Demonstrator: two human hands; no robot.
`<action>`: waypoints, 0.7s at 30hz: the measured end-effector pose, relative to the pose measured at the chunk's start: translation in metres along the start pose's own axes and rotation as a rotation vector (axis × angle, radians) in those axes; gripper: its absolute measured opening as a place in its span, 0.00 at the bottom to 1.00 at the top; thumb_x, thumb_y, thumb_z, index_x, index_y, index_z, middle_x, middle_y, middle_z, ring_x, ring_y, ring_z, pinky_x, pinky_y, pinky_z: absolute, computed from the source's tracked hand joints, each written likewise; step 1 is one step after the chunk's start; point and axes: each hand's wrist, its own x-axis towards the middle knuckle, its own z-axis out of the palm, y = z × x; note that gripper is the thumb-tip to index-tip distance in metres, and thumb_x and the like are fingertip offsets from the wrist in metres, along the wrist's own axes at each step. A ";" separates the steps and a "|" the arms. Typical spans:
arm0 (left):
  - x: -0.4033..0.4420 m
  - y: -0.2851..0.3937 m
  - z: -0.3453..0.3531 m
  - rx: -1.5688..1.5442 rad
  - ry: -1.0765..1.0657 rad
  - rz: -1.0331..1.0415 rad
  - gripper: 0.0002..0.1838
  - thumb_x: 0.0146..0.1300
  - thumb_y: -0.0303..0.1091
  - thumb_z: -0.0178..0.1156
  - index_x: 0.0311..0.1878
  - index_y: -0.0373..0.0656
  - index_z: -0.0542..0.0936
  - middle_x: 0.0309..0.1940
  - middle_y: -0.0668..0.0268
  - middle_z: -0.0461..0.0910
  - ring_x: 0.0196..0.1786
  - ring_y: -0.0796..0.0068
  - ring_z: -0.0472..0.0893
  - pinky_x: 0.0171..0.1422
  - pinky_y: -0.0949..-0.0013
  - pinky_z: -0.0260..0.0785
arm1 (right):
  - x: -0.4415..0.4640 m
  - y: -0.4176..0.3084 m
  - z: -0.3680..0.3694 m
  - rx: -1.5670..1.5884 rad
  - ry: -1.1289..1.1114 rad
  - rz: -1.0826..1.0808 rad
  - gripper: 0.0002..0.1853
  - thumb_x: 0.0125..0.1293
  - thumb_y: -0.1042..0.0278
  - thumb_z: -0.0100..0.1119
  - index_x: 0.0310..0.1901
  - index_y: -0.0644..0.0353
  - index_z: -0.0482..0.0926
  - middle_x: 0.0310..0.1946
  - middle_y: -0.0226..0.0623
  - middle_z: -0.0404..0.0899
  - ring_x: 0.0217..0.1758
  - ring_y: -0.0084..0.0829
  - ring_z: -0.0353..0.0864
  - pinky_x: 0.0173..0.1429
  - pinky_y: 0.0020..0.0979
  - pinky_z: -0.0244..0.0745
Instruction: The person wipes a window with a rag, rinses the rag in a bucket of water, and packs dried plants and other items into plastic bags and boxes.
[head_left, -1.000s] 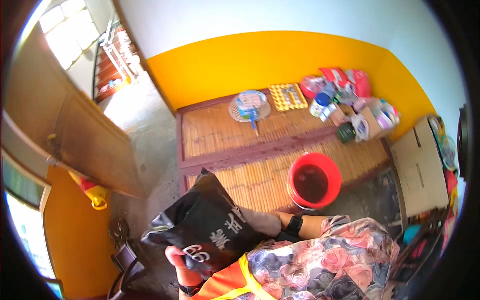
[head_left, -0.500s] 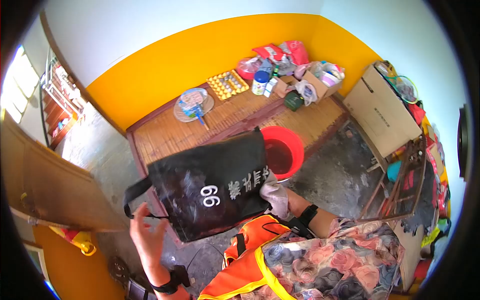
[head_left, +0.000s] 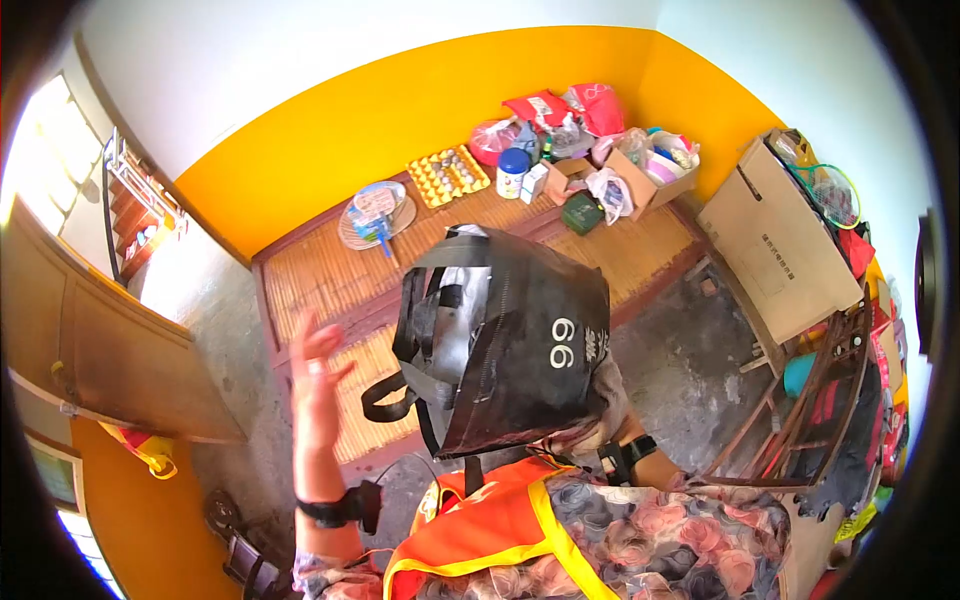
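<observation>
A black tote bag point(head_left: 530, 340) with a white 99 and white characters is held up tilted, its mouth and strap handles facing left. The silvery inside shows through the opening. My left hand point(head_left: 318, 390) is raised to the left of the bag, apart from it, fingers spread and holding nothing. At the bag's right end, my right hand is mostly hidden behind a greyish cloth point(head_left: 606, 392) bunched against the bag's base. Only the strapped right wrist shows clearly, and the fingertips are out of sight.
A low bamboo-topped platform point(head_left: 310, 270) bears a yellow egg tray point(head_left: 447, 178), hand fans point(head_left: 375, 215), a blue-lidded jar point(head_left: 513, 172) and bags. A large cardboard box point(head_left: 775, 240) and a wooden rack point(head_left: 810, 400) stand right. A door point(head_left: 130, 350) is at left.
The bag has turned so its mouth faces left and shifted right, now covering the red bucket. My left hand has come away from the handle and risen. The right hand and cloth moved right.
</observation>
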 end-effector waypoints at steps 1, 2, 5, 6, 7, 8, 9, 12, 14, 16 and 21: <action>0.000 -0.016 0.034 -0.002 -0.110 -0.064 0.36 0.60 0.62 0.43 0.65 0.51 0.56 0.49 0.67 0.72 0.54 0.74 0.68 0.54 0.62 0.60 | -0.003 -0.011 -0.017 0.018 0.013 -0.010 0.16 0.48 0.65 0.63 0.40 0.58 0.76 0.37 0.33 0.76 0.36 0.28 0.73 0.45 0.29 0.71; 0.004 -0.032 0.064 -0.002 -0.228 -0.127 0.39 0.58 0.66 0.40 0.65 0.49 0.57 0.53 0.65 0.70 0.56 0.73 0.66 0.57 0.62 0.59 | -0.006 -0.022 -0.033 0.036 0.024 -0.020 0.16 0.49 0.65 0.63 0.40 0.58 0.75 0.37 0.33 0.76 0.36 0.28 0.73 0.45 0.29 0.72; 0.020 -0.048 0.145 -0.371 -0.515 -0.575 0.43 0.56 0.68 0.42 0.57 0.35 0.66 0.49 0.60 0.73 0.55 0.72 0.69 0.59 0.67 0.59 | -0.025 -0.056 -0.084 0.099 0.089 -0.095 0.16 0.50 0.65 0.62 0.41 0.59 0.75 0.38 0.33 0.76 0.37 0.28 0.73 0.45 0.29 0.72; 0.030 -0.048 0.162 -0.362 -0.559 -0.584 0.43 0.56 0.68 0.42 0.57 0.35 0.66 0.49 0.60 0.73 0.55 0.72 0.69 0.59 0.67 0.59 | -0.031 -0.068 -0.100 0.118 0.116 -0.129 0.16 0.50 0.65 0.62 0.41 0.59 0.75 0.38 0.33 0.76 0.37 0.28 0.73 0.45 0.29 0.72; 0.042 -0.049 0.170 -0.380 -0.693 -0.597 0.41 0.54 0.69 0.44 0.54 0.36 0.68 0.45 0.62 0.74 0.50 0.73 0.71 0.54 0.68 0.62 | -0.039 -0.077 -0.115 0.135 0.147 -0.159 0.16 0.50 0.65 0.62 0.41 0.59 0.75 0.38 0.34 0.76 0.37 0.28 0.73 0.45 0.29 0.72; 0.051 -0.051 0.185 -0.397 -0.825 -0.612 0.40 0.53 0.69 0.45 0.51 0.38 0.70 0.42 0.64 0.75 0.45 0.75 0.73 0.49 0.69 0.65 | -0.049 -0.086 -0.130 0.153 0.182 -0.195 0.16 0.51 0.65 0.62 0.42 0.59 0.75 0.38 0.34 0.76 0.37 0.29 0.73 0.45 0.30 0.72; 0.048 -0.035 0.210 -0.313 -0.792 -0.573 0.38 0.51 0.69 0.48 0.45 0.40 0.72 0.34 0.68 0.75 0.36 0.80 0.73 0.41 0.75 0.65 | -0.055 -0.092 -0.145 0.166 0.215 -0.233 0.16 0.51 0.65 0.62 0.42 0.59 0.74 0.38 0.34 0.76 0.38 0.29 0.73 0.45 0.30 0.72; 0.060 -0.040 0.258 0.070 -1.043 -0.523 0.34 0.54 0.63 0.53 0.46 0.37 0.73 0.35 0.69 0.76 0.37 0.81 0.73 0.42 0.75 0.65 | -0.080 -0.110 -0.181 0.228 0.315 -0.328 0.16 0.52 0.64 0.61 0.42 0.60 0.74 0.39 0.34 0.76 0.38 0.29 0.74 0.46 0.30 0.72; 0.054 -0.068 0.294 0.066 -1.074 -0.558 0.19 0.59 0.39 0.57 0.48 0.34 0.73 0.37 0.71 0.76 0.37 0.82 0.73 0.44 0.74 0.67 | -0.094 -0.116 -0.200 0.270 0.375 -0.376 0.16 0.53 0.64 0.60 0.43 0.60 0.74 0.39 0.34 0.76 0.38 0.30 0.74 0.46 0.30 0.72; 0.070 -0.127 0.302 0.340 -1.142 -0.436 0.14 0.57 0.33 0.56 0.43 0.34 0.75 0.33 0.70 0.77 0.35 0.82 0.74 0.43 0.75 0.67 | -0.102 -0.120 -0.218 0.292 0.436 -0.426 0.16 0.53 0.64 0.60 0.43 0.60 0.74 0.39 0.34 0.76 0.39 0.30 0.74 0.46 0.31 0.72; 0.115 -0.082 0.360 0.188 -1.076 -0.700 0.08 0.54 0.30 0.55 0.35 0.36 0.77 0.28 0.67 0.77 0.32 0.75 0.76 0.43 0.74 0.67 | -0.116 -0.139 -0.251 0.320 0.572 -0.504 0.17 0.55 0.64 0.59 0.45 0.61 0.73 0.40 0.35 0.75 0.40 0.31 0.74 0.47 0.31 0.73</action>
